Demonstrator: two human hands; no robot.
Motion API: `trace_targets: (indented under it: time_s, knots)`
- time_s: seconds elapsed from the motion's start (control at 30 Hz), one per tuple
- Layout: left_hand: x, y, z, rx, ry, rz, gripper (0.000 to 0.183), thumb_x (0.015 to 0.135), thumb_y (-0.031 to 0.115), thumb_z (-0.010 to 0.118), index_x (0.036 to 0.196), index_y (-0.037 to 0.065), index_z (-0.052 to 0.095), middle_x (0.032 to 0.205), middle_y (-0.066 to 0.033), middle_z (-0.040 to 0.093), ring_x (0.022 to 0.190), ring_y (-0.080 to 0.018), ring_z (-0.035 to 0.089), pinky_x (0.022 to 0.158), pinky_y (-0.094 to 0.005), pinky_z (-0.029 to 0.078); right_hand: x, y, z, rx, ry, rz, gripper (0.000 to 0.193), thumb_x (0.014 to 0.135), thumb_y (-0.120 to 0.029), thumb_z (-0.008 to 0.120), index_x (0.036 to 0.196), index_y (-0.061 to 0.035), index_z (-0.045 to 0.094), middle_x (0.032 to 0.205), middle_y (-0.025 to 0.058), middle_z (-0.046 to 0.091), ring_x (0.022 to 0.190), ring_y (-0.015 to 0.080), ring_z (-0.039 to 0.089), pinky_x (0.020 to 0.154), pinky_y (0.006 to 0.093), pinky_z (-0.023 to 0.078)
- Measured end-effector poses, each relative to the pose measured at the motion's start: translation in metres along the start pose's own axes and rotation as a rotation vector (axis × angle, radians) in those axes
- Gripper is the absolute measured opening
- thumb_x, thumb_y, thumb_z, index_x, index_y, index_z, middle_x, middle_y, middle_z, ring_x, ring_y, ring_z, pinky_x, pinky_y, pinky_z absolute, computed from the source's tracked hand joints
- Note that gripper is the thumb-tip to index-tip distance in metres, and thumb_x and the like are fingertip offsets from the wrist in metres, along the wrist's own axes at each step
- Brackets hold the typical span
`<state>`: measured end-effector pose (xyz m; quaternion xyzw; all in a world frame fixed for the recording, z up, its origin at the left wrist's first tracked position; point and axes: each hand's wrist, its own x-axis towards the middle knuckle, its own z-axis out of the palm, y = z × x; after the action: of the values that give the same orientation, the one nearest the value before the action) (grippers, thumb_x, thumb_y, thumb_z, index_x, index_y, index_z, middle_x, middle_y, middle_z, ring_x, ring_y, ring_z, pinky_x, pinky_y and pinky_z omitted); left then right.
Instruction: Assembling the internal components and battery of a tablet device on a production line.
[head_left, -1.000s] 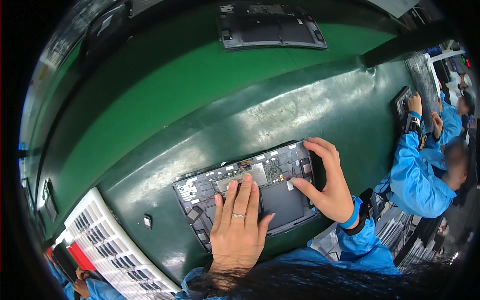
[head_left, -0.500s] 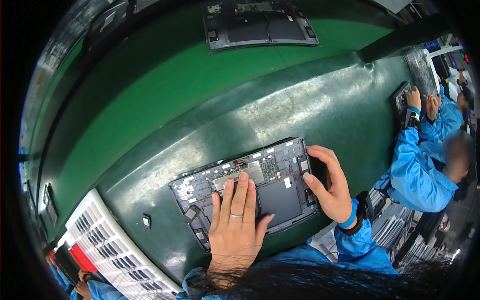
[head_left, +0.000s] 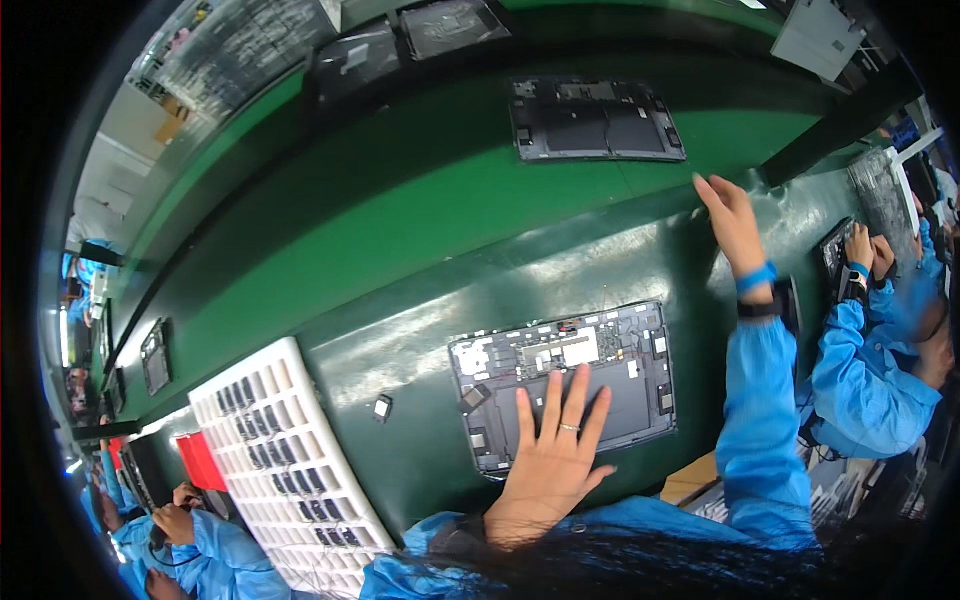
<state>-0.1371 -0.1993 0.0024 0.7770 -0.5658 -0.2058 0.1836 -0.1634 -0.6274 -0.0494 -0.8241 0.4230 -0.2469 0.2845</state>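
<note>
In front of me on the dark green bench lies an opened tablet-like device [head_left: 640, 400], its circuit board, dark battery packs and small white labels exposed. My left hand [head_left: 555, 450], a ring on one finger, rests flat on its lower middle with the fingers spread, covering part of the batteries. Away from the device, my right hand [head_left: 735, 228] is raised over the far right of the bench near the edge of the green belt. Its fingers are loosely bent and apart, and I see nothing in them. A small black-and-white part [head_left: 382, 407] sits left of the device.
A white compartment tray [head_left: 290, 440] holding rows of small black parts stands at the left. Another opened device [head_left: 600, 125] lies on the green belt [head_left: 400, 210] beyond the bench. A dark post [head_left: 845, 120] rises at the right. Co-workers in blue sleeves [head_left: 855, 360] work on both sides.
My right hand has left the device's right edge and moved up and away toward the belt. My left hand stays on the device, its fingers more spread. The whole view has shifted.
</note>
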Motion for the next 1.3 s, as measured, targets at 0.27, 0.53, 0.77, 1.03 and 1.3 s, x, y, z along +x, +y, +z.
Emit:
trace_targets:
  time_s: [0.27,0.53,0.77,1.03,1.3]
  knots:
    - [-0.014,-0.015,0.024,0.107,0.125,0.065,0.085,0.089,0.030,0.084,0.163,0.009,0.048,0.174,-0.0206,0.035,0.161,-0.0458,0.032,0.127,-0.0730,0.025,0.063,-0.067,0.095,-0.307,0.029,0.163,0.099,0.075,-0.068,0.091,0.128,0.0125,0.066,0.145,0.0314,0.058,0.138,0.0463,0.055,0.114,0.0530,0.046]
    - [-0.010,-0.015,0.019,0.130,0.171,0.062,0.084,0.090,0.028,0.082,0.164,0.008,0.046,0.175,-0.0208,0.034,0.161,-0.0446,0.033,0.127,-0.0711,0.026,0.064,-0.074,0.074,0.980,-0.220,0.330,0.044,0.101,-0.016,0.077,0.127,0.0140,0.058,0.127,0.0231,0.068,0.107,0.0313,0.075,0.097,0.0401,0.066]
    - [0.057,-0.086,-0.001,0.397,0.383,-0.171,0.068,0.098,0.019,0.072,0.161,0.006,0.048,0.173,-0.0210,0.036,0.159,-0.0452,0.035,0.127,-0.0704,0.027,-0.002,-0.047,-0.011,1.147,-0.142,0.240,0.039,0.110,-0.010,0.064,0.142,0.0116,0.059,0.133,0.0194,0.071,0.122,0.0321,0.073,0.108,0.0447,0.061]
    - [0.125,-0.240,-0.081,0.399,0.560,-0.398,0.066,0.098,0.025,0.075,0.160,0.019,0.052,0.169,-0.0041,0.047,0.157,-0.0300,0.044,0.126,-0.0646,0.034,-0.142,-0.033,-0.080,0.989,-0.079,0.210,0.044,0.110,-0.011,0.065,0.151,0.0025,0.054,0.125,0.0076,0.073,0.102,0.0155,0.075,0.082,0.0302,0.065]
    - [-0.006,-0.195,-0.150,-0.174,0.966,-0.405,0.044,0.096,0.007,0.079,0.137,-0.001,0.067,0.130,-0.0216,0.068,0.124,-0.0377,0.068,0.106,-0.0434,0.056,-0.259,-0.066,-0.036,1.028,-0.371,0.446,0.045,0.112,-0.009,0.061,0.154,0.0028,0.048,0.132,0.0111,0.070,0.110,0.0184,0.076,0.086,0.0359,0.069]
